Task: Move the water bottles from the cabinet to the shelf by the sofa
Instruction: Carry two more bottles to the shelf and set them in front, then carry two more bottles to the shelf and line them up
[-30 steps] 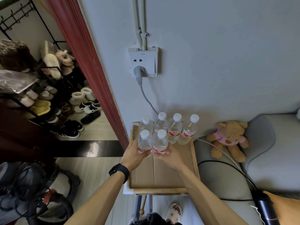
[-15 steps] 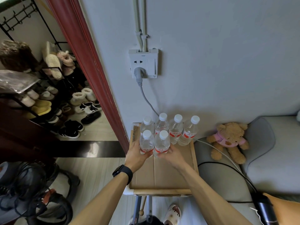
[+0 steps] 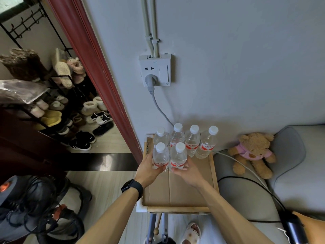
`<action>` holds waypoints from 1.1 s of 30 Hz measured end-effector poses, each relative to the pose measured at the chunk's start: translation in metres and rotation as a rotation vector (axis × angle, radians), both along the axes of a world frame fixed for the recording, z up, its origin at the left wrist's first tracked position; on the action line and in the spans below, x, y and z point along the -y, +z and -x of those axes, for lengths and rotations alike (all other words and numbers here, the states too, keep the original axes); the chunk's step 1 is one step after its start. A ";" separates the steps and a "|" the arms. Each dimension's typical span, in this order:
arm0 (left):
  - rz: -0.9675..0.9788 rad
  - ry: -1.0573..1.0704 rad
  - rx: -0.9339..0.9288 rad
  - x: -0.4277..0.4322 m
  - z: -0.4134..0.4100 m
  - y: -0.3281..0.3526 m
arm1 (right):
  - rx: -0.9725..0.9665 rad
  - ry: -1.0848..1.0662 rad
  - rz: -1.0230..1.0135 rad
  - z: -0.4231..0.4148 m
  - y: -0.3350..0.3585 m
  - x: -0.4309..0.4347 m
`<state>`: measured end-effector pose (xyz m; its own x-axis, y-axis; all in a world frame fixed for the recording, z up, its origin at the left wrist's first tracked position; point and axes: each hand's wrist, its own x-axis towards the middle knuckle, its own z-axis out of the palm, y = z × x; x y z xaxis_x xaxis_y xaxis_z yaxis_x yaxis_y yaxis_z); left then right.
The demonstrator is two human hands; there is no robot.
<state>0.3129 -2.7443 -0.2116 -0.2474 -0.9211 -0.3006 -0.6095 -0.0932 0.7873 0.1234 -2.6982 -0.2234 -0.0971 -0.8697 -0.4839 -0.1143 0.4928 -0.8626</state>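
At far left, through the doorway: shoe rack (image 3: 52,110) crowded with slippers and boots. On the cardboard-lined shelf (image 3: 179,209) against the wall, six upright water bottles. Left hand (image 3: 149,169), black watch (image 3: 132,188) at the wrist, wrapped around the front left bottle (image 3: 160,158). Touching beside it, front right bottle (image 3: 178,159), cupped low by the right hand (image 3: 189,173). Behind, touching in a row, four more bottles (image 3: 192,140). Red-and-white labels, writing too small to read. Above, wall socket (image 3: 154,70) with a grey plug. Right, teddy bear (image 3: 253,152) on the grey sofa (image 3: 299,173).
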 end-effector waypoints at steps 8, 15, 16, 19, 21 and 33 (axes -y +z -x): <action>0.057 -0.038 -0.023 -0.007 0.005 0.020 | -0.088 0.143 0.095 -0.001 0.010 -0.006; -0.197 0.052 0.205 -0.034 -0.002 -0.006 | -0.169 0.167 -0.189 0.013 0.005 -0.032; -0.219 0.060 0.238 -0.041 -0.002 -0.010 | -0.218 0.212 -0.210 0.016 0.001 -0.038; -0.252 0.097 0.295 -0.071 -0.003 -0.017 | -0.399 0.483 -0.148 0.023 -0.003 -0.052; -0.260 0.129 0.319 -0.098 -0.006 -0.020 | -0.484 0.675 -0.092 0.022 0.000 -0.057; -0.263 0.782 0.679 -0.354 -0.155 0.038 | -0.513 1.578 0.730 -0.188 0.092 -0.111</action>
<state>0.4683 -2.3900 -0.1739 0.6781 -0.6374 -0.3660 -0.6102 -0.7658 0.2031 0.3116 -2.5873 -0.1309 0.9389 -0.2834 -0.1954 -0.3439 -0.7503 -0.5646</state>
